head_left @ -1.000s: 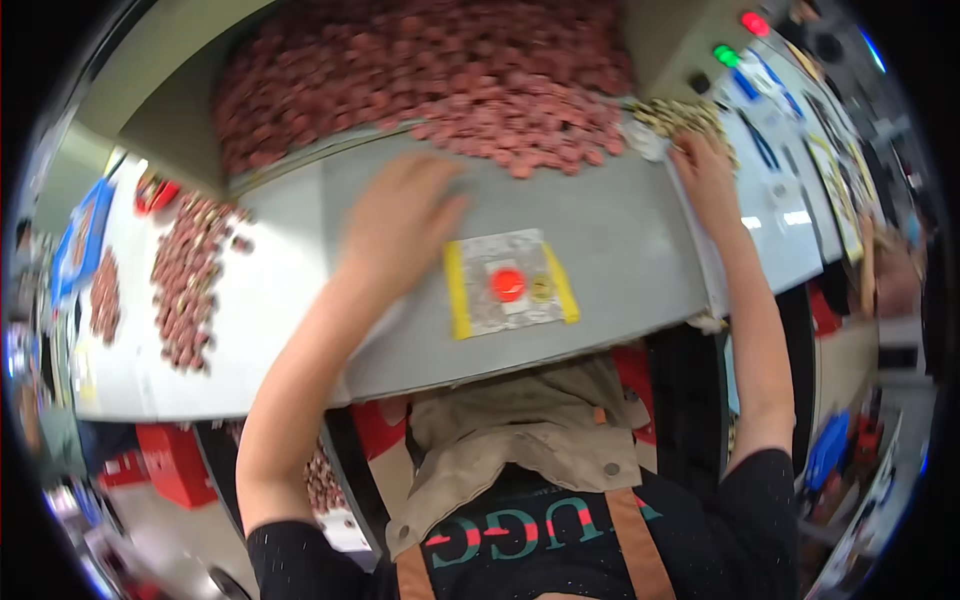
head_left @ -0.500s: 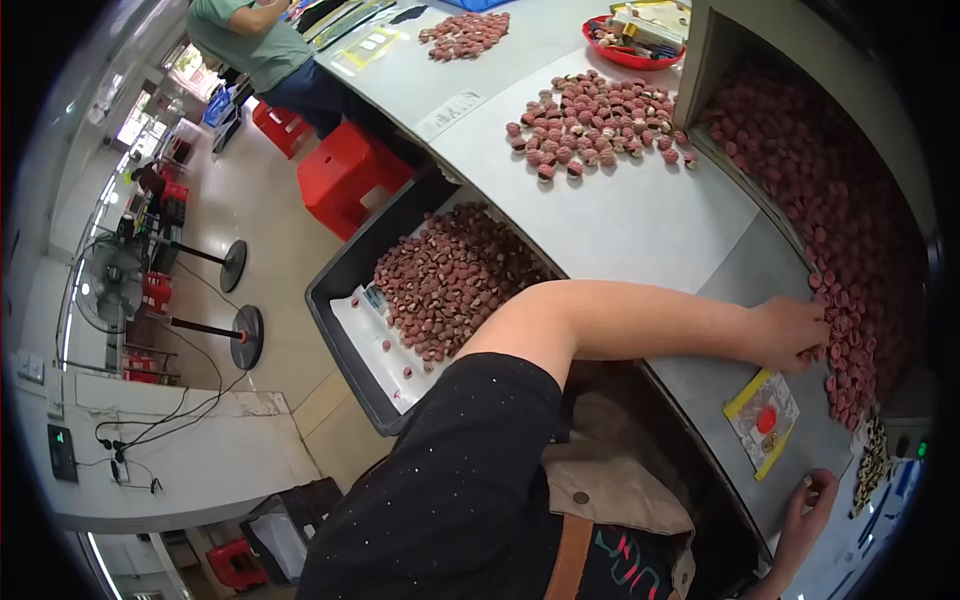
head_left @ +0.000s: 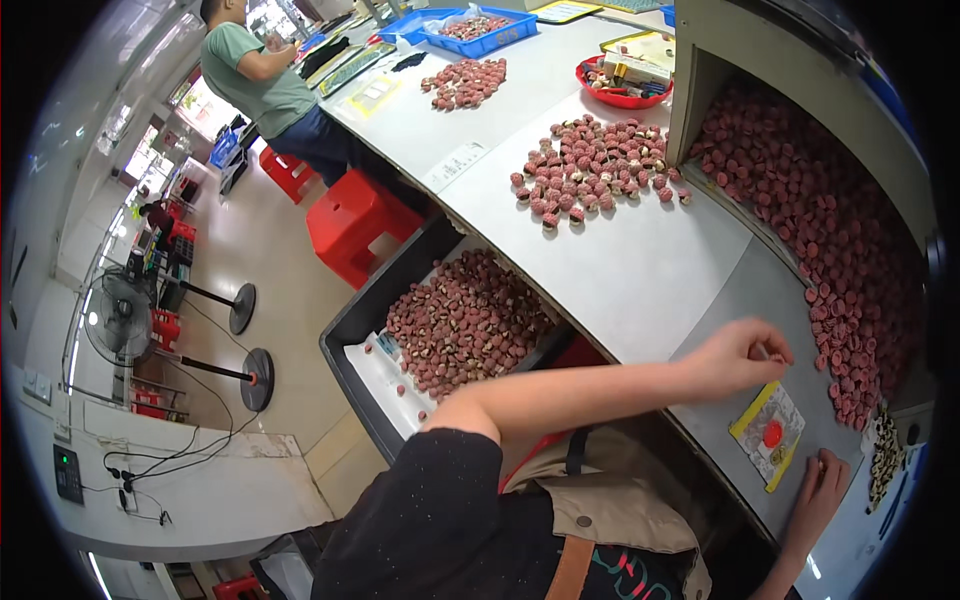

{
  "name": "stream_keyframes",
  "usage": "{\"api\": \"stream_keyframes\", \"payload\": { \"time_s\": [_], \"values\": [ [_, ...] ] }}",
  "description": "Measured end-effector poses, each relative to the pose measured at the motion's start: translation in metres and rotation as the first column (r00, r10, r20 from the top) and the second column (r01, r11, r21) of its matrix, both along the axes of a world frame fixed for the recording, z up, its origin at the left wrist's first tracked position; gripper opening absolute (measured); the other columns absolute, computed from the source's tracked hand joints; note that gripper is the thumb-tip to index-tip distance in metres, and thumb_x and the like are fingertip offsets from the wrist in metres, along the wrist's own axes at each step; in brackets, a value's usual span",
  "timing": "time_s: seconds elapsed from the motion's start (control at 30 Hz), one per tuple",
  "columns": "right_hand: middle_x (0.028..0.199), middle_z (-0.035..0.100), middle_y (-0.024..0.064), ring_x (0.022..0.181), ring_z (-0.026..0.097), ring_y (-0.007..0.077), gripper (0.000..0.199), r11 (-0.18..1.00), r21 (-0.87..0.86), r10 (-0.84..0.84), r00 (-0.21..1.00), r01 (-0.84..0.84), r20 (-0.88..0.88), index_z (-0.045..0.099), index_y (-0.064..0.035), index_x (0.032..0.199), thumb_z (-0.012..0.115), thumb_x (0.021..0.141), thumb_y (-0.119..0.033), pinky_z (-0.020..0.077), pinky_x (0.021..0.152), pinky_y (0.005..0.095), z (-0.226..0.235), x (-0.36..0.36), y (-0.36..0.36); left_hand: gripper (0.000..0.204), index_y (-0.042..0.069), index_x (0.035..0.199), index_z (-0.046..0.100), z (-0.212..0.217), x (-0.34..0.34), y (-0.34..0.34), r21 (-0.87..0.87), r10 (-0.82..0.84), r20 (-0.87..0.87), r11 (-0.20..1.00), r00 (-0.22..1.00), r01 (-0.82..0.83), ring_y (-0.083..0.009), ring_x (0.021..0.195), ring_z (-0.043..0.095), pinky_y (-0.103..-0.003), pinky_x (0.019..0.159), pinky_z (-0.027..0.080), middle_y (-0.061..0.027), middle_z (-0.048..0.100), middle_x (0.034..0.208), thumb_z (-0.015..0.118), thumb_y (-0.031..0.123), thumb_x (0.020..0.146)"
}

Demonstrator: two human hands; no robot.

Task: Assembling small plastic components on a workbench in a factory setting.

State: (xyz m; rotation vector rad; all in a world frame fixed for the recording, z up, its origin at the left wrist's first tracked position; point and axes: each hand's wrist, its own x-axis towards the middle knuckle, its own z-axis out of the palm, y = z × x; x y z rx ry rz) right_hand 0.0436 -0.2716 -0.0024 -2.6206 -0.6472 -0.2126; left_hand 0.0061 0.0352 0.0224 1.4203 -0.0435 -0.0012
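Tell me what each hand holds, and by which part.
Left hand pinches something small at its fingertips; what it is cannot be told. Right hand lies flat, holding nothing.

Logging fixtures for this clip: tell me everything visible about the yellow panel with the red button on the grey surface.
The yellow panel is a small flat rectangle, lying skewed on the grey sloped surface, with a round red button at its centre and a pale patch around it. It looks like a plate or sticker; material unclear. Nothing touches it: the left hand is up-slope by the reddish caps, and the right hand rests just below it.
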Motion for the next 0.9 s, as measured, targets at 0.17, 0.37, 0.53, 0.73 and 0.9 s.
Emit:
{"api": "stream_keyframes", "payload": {
  "time_s": [0.17,0.37,0.53,0.73,0.9],
  "values": [
    [0.097,0.051,0.0118,0.085,0.053,0.0212,0.019,0.979,0.146,-0.128,0.986,0.143,-0.103,0.054,0.0006,0.107,0.053,0.091,-0.008,0.0441,0.076,0.0310,0.031,-0.011,-0.020,0.026,0.001,0.109,0.056,-0.002,0.006,-0.040,-0.422,-0.179,0.007,0.891,0.984,0.165,-0.0084,0.087,0.055,-0.023,0.077,0.046,-0.0028,0.057,0.093,0.061,0.013,0.086],
    [0.098,0.056,0.0130,0.090,0.057,0.0266,0.019,0.994,0.069,0.083,0.996,-0.081,-0.029,0.057,-0.0006,0.106,0.054,0.087,-0.004,0.0446,0.079,0.0309,0.033,0.010,0.020,0.038,-0.004,0.124,0.047,-0.021,0.004,-0.033,-0.658,-0.193,-0.191,0.753,0.962,0.020,-0.0160,0.095,0.056,-0.031,0.087,0.045,-0.0068,0.057,0.106,0.053,0.016,0.092],
    [0.095,0.058,0.0102,0.085,0.058,0.0222,0.019,0.978,0.153,-0.125,0.985,0.143,-0.122,0.057,-0.0016,0.103,0.060,0.084,-0.006,0.0455,0.075,0.0298,0.040,-0.004,0.008,0.040,-0.003,0.130,0.041,-0.015,0.005,-0.043,-0.673,-0.270,-0.231,0.738,0.935,0.046,-0.0109,0.091,0.055,-0.024,0.081,0.046,-0.0061,0.056,0.108,0.047,0.017,0.096],
    [0.089,0.059,0.0091,0.076,0.058,0.0193,0.016,0.981,0.051,-0.184,0.979,0.189,-0.082,0.059,-0.0002,0.095,0.063,0.083,-0.009,0.0457,0.070,0.0286,0.042,-0.006,0.008,0.039,-0.001,0.131,0.042,-0.021,0.001,-0.048,-0.683,-0.307,-0.179,0.722,0.935,0.106,-0.0103,0.092,0.055,-0.025,0.082,0.047,-0.0041,0.056,0.108,0.047,0.016,0.096],
    [0.089,0.060,0.0090,0.074,0.057,0.0186,0.015,0.976,0.084,-0.181,0.961,0.202,-0.211,0.059,-0.0002,0.094,0.063,0.082,-0.008,0.0453,0.069,0.0273,0.049,-0.003,0.018,0.036,0.000,0.128,0.044,-0.022,-0.006,-0.049,-0.691,-0.237,-0.162,0.720,0.958,0.061,-0.0099,0.090,0.056,-0.025,0.082,0.047,-0.0034,0.057,0.107,0.048,0.015,0.095]
  ]
}}
